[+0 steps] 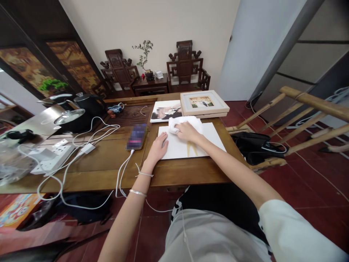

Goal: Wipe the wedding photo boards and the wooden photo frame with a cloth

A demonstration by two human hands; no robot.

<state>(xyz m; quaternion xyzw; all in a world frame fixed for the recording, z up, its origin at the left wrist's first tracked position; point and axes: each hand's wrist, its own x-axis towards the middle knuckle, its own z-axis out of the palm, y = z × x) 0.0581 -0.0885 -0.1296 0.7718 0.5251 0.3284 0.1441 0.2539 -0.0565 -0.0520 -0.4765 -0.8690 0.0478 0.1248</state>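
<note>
A white rectangular panel (209,145) with a tan mark near its front edge lies flat on the wooden table (177,176). My right hand (187,131) is closed on a bunched white cloth (195,120) and presses it on the panel's far part. Resting on the panel's left edge, my left hand (159,146) has its fingers stretched out and grips nothing. Just beyond the panel are a photo print (166,110) and a framed picture (200,102) in a pale frame.
Left of the panel lies a phone (137,136) with a white cable plugged in. Tangled cables (100,133), a power strip (53,158), a lidded pot (70,119) and a black kettle (88,103) occupy the left side. A bamboo rack (272,127) stands to the right.
</note>
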